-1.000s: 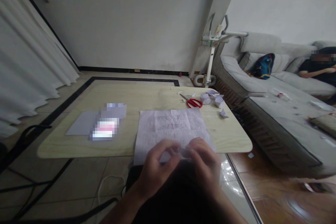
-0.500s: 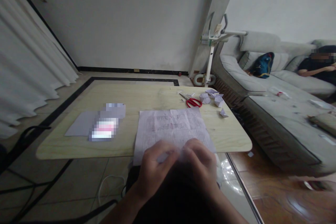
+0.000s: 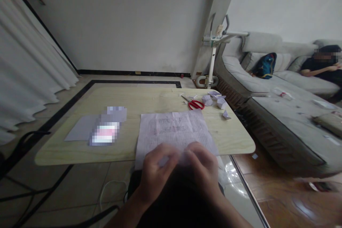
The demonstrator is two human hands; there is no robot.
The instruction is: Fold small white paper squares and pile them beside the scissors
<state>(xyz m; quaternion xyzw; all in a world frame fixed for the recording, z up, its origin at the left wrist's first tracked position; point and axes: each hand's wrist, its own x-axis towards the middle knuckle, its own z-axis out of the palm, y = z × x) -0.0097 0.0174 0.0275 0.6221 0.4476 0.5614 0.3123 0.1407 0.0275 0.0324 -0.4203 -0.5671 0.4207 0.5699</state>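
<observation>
My left hand (image 3: 160,167) and my right hand (image 3: 201,164) meet at the table's near edge, fingertips pinched together. Between them is a small pale piece of paper (image 3: 183,157), blurred and mostly covered by the fingers. Beneath and beyond the hands, a large creased printed sheet (image 3: 173,124) lies on the table and hangs over its near edge. Red-handled scissors (image 3: 196,104) rest past the sheet's far right corner. Several folded paper pieces (image 3: 221,103) sit to the right of the scissors, with one smaller folded piece (image 3: 226,115) closer to me.
The pale wooden table (image 3: 235,135) has rounded corners. On its left lie a white paper (image 3: 78,128) and a pixelated bright object (image 3: 105,133). A grey sofa (image 3: 288,121) stands at right, with a seated person (image 3: 320,64) and a blue bag (image 3: 264,66). A white curtain (image 3: 29,60) hangs left.
The view has shifted slightly. Both hands stay at the near edge with fingertips together; their grip looks nearly the same, and things on the table have not moved.
</observation>
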